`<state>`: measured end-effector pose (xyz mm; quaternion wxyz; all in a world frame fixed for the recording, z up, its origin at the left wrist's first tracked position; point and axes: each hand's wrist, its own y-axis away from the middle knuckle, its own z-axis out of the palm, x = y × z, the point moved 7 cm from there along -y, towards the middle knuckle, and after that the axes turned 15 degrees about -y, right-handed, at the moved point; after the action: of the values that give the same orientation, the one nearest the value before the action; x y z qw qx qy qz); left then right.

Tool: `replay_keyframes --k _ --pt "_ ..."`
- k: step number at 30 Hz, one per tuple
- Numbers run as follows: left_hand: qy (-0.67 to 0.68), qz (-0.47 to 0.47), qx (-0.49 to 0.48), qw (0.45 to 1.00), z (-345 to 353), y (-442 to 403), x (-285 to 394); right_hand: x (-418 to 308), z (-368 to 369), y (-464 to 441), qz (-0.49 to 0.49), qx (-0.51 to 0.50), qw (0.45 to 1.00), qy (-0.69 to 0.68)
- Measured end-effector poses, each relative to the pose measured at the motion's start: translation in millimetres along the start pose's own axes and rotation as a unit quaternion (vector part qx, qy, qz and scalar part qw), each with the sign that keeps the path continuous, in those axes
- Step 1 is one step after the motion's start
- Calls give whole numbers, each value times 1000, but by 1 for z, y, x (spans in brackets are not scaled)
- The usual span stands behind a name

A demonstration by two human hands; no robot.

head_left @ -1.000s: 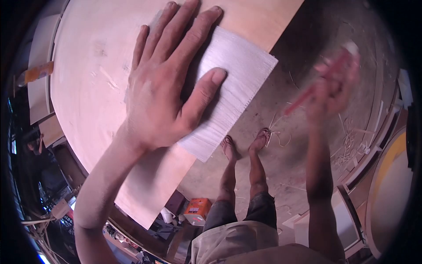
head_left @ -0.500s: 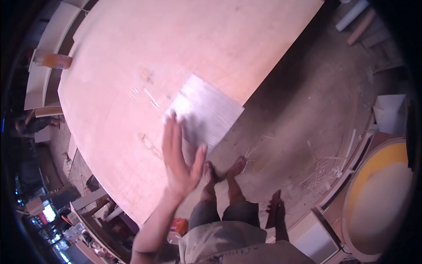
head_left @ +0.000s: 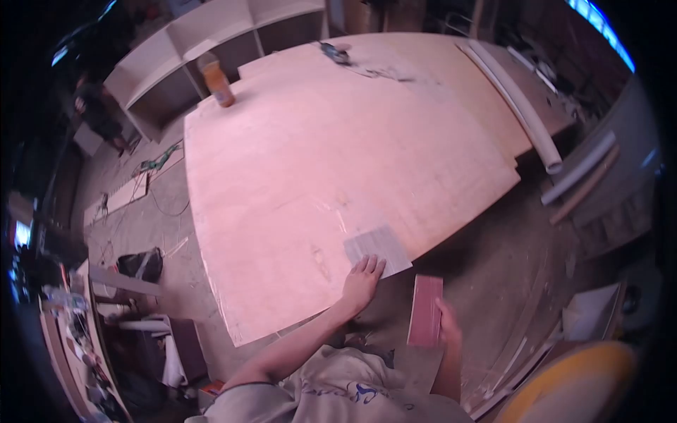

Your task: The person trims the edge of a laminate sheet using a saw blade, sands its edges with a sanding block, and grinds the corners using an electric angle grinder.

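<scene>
My left hand (head_left: 363, 282) lies with its fingers flat on the near part of a small grey wood-grain sheet (head_left: 377, 243). That sheet rests at the near edge of a large pale pink board (head_left: 296, 169). Off the edge, to the right, my right hand (head_left: 448, 323) grips a reddish-brown rectangular block (head_left: 426, 310) by its right side; its broad face shows. Thin pale scraps or marks (head_left: 338, 215) show on the board just left of the sheet.
An orange bottle (head_left: 217, 83) stands at the board's far left corner, before open shelving (head_left: 176, 53). A dark power tool (head_left: 335, 53) lies at the far edge. Long rolls (head_left: 518, 106) lie on the right. Another person (head_left: 99, 109) is in the left background.
My view has tilted up, showing more of the board. My left hand, spread above the sheet before, is now down on it. My right hand has come up with the block.
</scene>
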<state>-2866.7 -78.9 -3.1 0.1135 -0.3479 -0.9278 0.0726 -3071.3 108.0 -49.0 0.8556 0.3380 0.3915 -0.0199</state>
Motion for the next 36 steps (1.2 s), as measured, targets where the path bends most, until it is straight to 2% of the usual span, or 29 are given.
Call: replay_keyframes --k 2,4,5,6,7,8,9,11,14,17,19,22,23,25,26,27,28,29,30,31,34,36 --pt "141 -42 28 989 -68 11 -28 -55 46 -29 -30 -15 990 139" --pt "143 -223 12 964 -147 28 -78 -77 106 -55 26 -134 968 211" --pt "197 -250 132 939 -187 41 -103 -81 124 -67 27 -155 958 239" --pt "216 -295 178 914 -209 57 -132 -80 144 -81 31 -178 947 267" --pt "370 -353 197 837 -202 79 -166 -73 162 -88 38 -205 931 298" --pt "474 -327 260 775 -234 92 -170 -66 178 -86 44 -219 930 291" --pt "511 -330 284 741 -264 106 -168 -59 195 -81 51 -237 927 285" --pt "528 -354 333 696 -292 145 -170 -34 231 -82 62 -264 925 265" --pt "497 -377 453 637 -320 204 -151 13 245 -72 91 -278 930 223" --pt "455 -426 517 588 -336 249 -125 60 252 -62 140 -304 923 191" --pt "374 -452 538 605 -350 279 -115 70 249 -40 159 -334 907 200" --pt "290 -475 561 613 -356 305 -97 39 228 -48 194 -386 826 362" --pt "269 -475 571 613 -360 315 -97 10 218 -72 150 -372 814 419" --pt "277 -497 558 604 -362 333 -101 -86 187 -131 -1 -313 838 447" --pt "281 -508 552 598 -363 343 -104 -142 181 -142 -38 -220 865 450" --pt "297 -498 560 592 -364 350 -110 -213 101 -258 -104 -158 923 334" --pt "313 -488 567 586 -364 359 -118 -265 87 -283 -123 -234 947 184" --pt "327 -478 574 579 -363 368 -125 -284 121 -230 -186 -69 965 173" --pt "332 -471 585 571 -362 380 -135 -297 165 -156 -237 99 955 150" --pt "335 -461 598 564 -362 390 -148 -288 210 -125 -269 74 927 251" --pt "385 -431 616 536 -375 417 -192 -173 318 -68 -289 -246 905 192" --pt "408 -418 617 527 -382 438 -219 -27 428 33 -202 -347 882 248"
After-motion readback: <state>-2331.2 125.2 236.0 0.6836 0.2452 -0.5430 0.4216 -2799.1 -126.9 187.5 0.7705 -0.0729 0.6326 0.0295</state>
